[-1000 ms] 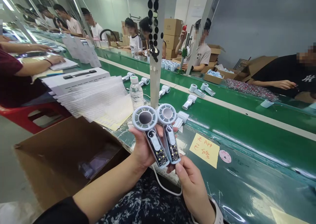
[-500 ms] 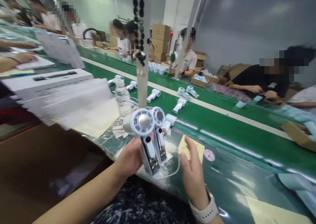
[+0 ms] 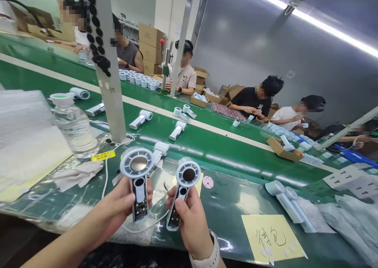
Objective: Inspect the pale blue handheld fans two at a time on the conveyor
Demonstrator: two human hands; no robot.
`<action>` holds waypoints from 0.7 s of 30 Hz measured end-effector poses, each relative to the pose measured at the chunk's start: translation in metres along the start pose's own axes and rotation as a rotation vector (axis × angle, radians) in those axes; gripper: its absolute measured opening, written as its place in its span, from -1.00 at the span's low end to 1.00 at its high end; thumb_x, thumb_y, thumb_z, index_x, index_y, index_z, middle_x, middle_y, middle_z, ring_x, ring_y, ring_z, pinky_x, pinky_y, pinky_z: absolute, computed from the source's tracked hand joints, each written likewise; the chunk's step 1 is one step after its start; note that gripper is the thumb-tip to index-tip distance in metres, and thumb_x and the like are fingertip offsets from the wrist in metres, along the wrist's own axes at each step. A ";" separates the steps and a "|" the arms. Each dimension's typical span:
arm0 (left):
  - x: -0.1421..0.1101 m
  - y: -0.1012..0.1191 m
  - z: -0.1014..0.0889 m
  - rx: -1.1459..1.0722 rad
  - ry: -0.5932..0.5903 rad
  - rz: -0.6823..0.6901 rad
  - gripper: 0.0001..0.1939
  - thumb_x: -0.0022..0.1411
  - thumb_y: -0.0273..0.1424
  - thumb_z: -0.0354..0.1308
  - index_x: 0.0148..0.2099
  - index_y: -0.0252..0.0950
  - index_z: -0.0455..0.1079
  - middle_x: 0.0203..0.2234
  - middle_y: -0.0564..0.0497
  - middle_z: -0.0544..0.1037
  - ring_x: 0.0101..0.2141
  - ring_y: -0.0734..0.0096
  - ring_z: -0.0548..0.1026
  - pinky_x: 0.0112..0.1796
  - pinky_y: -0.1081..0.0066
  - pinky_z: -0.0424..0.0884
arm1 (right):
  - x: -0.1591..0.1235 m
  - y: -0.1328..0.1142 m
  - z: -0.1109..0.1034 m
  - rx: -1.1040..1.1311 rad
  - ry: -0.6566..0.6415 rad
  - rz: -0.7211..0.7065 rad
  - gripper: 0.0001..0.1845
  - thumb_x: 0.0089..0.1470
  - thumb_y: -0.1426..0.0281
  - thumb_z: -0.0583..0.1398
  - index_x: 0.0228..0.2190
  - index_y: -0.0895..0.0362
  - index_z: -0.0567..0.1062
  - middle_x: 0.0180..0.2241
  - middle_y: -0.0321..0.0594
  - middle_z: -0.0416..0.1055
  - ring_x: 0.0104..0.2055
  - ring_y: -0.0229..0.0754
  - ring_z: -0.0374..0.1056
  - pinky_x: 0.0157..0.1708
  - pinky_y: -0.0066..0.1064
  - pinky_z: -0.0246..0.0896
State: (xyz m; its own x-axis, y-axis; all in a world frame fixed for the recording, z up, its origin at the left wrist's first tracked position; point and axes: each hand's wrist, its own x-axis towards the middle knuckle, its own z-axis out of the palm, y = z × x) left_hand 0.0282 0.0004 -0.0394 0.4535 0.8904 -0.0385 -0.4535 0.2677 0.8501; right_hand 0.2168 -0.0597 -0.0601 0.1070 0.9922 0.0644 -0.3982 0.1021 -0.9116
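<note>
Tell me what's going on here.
The person's left hand grips a pale blue handheld fan with a round head and clear handle, and the right hand grips a matching fan. Both fans stand upright above a green conveyor belt, with a thin white cable lying nearby. More pale fans lie along the belt, and a co-worker in a black T-shirt sits farther down the line.

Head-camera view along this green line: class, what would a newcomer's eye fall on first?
A white handheld fan in the left hand and a second fan in the right hand dominate the front of the view. Behind them, the green conveyor belt crosses the view with more fans lying on it. Stacked cardboard boxes rise in the distance.
</note>
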 end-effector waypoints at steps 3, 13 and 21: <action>-0.007 0.001 0.000 0.173 -0.111 0.018 -0.59 0.01 -0.18 0.43 -0.12 -0.23 0.52 -0.26 -0.09 0.48 -0.25 0.18 0.45 -0.22 0.31 0.47 | -0.002 -0.002 0.002 0.024 -0.062 -0.018 -0.57 0.03 0.06 0.35 -0.18 0.06 0.45 -0.26 -0.24 0.38 -0.33 -0.19 0.31 -0.31 -0.35 0.33; -0.013 0.003 0.010 0.055 -0.127 0.092 -0.51 0.11 -0.20 0.39 0.03 -0.16 0.34 -0.36 0.08 0.44 -0.42 0.40 0.46 -0.34 0.37 0.41 | -0.014 -0.009 0.010 0.129 -0.159 0.160 -0.54 0.01 0.08 0.37 -0.15 0.08 0.47 -0.31 -0.22 0.40 -0.38 -0.19 0.32 -0.35 -0.36 0.32; -0.019 -0.004 0.010 0.151 -0.271 0.051 -0.65 0.24 -0.18 0.28 -0.10 -0.23 0.24 -0.37 0.02 0.51 -0.33 0.29 0.52 -0.22 0.28 0.38 | -0.022 -0.010 0.015 0.068 -0.082 0.214 -0.58 0.07 0.12 0.34 -0.09 0.04 0.48 -0.20 -0.15 0.47 -0.31 -0.12 0.37 -0.30 -0.30 0.37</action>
State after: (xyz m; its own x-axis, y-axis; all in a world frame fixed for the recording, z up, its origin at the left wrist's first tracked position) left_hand 0.0285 -0.0215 -0.0371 0.6303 0.7653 0.1301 -0.3710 0.1498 0.9165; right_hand 0.2042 -0.0814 -0.0464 -0.0592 0.9940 -0.0922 -0.4645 -0.1092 -0.8788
